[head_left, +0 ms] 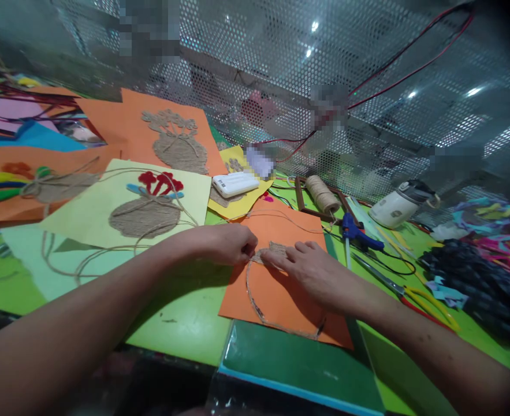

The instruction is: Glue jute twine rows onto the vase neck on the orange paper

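Note:
My left hand (231,242) pinches jute twine (249,283) at the left edge of a small twine patch (277,249) on an orange sheet (296,306). From there the strand curves down the sheet as a loose outline. Fingers outstretched, my right hand (317,268) rests its tips on the patch from the right and holds no object. A green board (298,361) lies under the sheet. Left of my hands, a pale yellow sheet (194,193) bears a twine pot (144,218) with red flowers; a long loose strand loops across it.
A twine spool (323,193) rests in a brown frame (300,196). On the right are a blue glue gun (358,231), yellow-and-red-handled pliers (428,306), a white bottle (397,205) and a black bag (471,289). A white power bank (236,184) lies behind my left hand. Perforated metal (255,75) borders the back.

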The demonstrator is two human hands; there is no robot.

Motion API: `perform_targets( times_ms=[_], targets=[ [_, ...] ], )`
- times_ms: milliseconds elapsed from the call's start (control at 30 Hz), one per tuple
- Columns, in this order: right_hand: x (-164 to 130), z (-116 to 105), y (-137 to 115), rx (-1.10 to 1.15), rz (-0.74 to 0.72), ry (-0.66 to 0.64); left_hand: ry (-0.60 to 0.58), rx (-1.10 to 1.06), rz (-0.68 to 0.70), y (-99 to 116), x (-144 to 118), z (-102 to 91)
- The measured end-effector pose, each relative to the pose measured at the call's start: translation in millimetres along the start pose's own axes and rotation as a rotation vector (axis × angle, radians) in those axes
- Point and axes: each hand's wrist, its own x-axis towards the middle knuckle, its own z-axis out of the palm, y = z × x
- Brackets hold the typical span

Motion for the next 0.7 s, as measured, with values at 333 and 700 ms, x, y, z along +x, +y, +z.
perform_targets(
  times_ms=[333,700],
  targets=[
    [6,6,-6,-0.100,-0.028,0.093,0.000,0.015,-0.034,9,-4,-4.2],
    [-14,9,5,0.035,-0.007,0.011,0.016,-0.013,-0.044,3,0,-2.4]
  ],
)
